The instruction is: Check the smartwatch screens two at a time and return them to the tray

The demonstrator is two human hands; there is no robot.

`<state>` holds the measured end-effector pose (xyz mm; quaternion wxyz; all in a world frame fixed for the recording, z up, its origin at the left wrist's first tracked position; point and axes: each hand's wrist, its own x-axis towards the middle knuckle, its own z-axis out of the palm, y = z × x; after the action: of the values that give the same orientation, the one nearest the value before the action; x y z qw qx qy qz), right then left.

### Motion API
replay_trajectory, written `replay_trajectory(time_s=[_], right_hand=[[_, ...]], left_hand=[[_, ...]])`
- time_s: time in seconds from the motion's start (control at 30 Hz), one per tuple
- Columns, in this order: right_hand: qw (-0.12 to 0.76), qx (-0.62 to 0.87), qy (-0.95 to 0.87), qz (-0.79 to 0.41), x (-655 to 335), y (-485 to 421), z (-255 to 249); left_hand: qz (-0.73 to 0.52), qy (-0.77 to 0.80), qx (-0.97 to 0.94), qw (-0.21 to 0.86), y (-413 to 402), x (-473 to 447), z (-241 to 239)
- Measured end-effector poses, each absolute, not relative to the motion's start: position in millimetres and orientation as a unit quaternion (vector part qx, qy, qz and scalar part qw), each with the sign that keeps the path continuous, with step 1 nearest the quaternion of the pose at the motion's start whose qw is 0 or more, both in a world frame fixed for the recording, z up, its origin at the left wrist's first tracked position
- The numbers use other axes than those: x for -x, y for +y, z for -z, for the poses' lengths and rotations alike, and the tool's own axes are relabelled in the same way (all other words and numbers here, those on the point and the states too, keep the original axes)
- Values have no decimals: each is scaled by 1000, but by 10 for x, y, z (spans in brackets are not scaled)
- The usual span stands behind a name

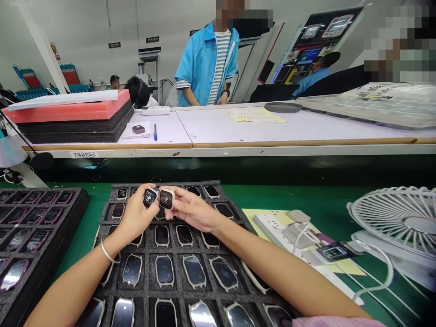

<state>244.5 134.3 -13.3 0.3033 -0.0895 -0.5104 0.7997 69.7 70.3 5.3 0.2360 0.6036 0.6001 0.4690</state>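
My left hand (138,211) is closed on a strapless smartwatch (150,197) with a lit dial on its dark screen. Close beside it, my right hand (192,210) grips a second smartwatch (166,199) in a pale case, its screen lit too. Both watch faces are turned towards me, side by side. Under my hands lies a dark grey foam tray (148,281), whose compartments hold several more pale-cased watches, such as the dark-screened watch (164,270) in the middle. My forearms and hands hide some compartments.
At left stands another foam tray (76,222) of purple-rimmed watches. A power strip (272,227), cables and a white fan (402,222) occupy the right side. Beyond runs a raised shelf (211,131) with stacked foam (75,111) and a pen (155,131). A person in blue (204,63) stands behind it.
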Motion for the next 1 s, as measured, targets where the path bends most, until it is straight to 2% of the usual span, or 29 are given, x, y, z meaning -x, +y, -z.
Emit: replay_trajectory(time_s=[1.0], right_hand=[[300,88,-511,-801,-2451,1335,97]], left_hand=[[-477,592,-605,237,707,-702,-38]])
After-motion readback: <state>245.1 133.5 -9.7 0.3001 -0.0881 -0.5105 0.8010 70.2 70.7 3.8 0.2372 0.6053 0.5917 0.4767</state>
